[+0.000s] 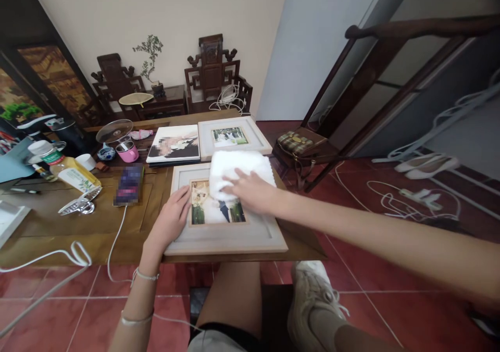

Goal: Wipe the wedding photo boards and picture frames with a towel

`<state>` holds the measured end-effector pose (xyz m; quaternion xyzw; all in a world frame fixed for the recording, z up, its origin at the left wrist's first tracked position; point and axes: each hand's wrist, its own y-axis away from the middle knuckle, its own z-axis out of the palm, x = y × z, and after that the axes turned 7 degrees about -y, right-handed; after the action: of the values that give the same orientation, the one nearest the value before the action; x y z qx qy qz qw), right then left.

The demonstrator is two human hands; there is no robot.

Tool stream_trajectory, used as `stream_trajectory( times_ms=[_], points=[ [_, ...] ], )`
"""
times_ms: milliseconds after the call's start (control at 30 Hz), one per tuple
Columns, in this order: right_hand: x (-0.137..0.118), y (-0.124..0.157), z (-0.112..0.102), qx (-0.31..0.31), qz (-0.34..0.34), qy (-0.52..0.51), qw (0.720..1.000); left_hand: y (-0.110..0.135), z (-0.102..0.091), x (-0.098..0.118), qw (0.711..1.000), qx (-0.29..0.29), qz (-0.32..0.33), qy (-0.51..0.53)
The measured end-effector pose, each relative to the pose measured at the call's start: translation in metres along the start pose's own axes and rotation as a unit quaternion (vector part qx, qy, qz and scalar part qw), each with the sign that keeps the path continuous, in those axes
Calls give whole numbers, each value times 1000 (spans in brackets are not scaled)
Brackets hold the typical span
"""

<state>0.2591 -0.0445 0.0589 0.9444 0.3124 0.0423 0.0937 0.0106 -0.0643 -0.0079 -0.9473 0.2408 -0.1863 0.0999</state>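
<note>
A picture frame (234, 242) with a pale wooden border lies flat near the table's front edge. Inside its wide white mat is a photo (199, 214), partly covered. My right hand (252, 190) has hold of a folded white cloth (224, 162), fingers spread over it and pressing it onto the upper right of the photo and mat. Flat along the frame's left side rests my left hand (174, 216), fingers stretched out, holding nothing. Behind lies a second framed photo (260, 128), beside a white-edged photo panel or book (175, 142).
On the table's left are a phone (128, 184) on a white cable, a clear hair claw (80, 202), a bottle of yellow liquid (70, 170) and a pink mug (127, 152). A dark wooden chair (332, 97) with a plaid bag (295, 142) stands right.
</note>
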Motion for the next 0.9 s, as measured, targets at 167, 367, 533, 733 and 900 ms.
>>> stream_trajectory(
  times_ms=[167,367,533,733,900],
  points=[
    [-58,53,-21,-88,-20,-103,991,1,2,-1,1000,7,0,4],
    [-90,83,-34,-127,-83,-217,964,1,0,1,1000,4,1,1],
    [-64,57,0,-44,-69,-110,991,0,1,0,1000,1,4,-3],
    [9,-2,17,48,-40,42,997,0,1,-1,1000,-7,1,-8],
    [25,-17,9,43,-55,40,997,-1,0,0,1000,0,3,-5]
  ],
)
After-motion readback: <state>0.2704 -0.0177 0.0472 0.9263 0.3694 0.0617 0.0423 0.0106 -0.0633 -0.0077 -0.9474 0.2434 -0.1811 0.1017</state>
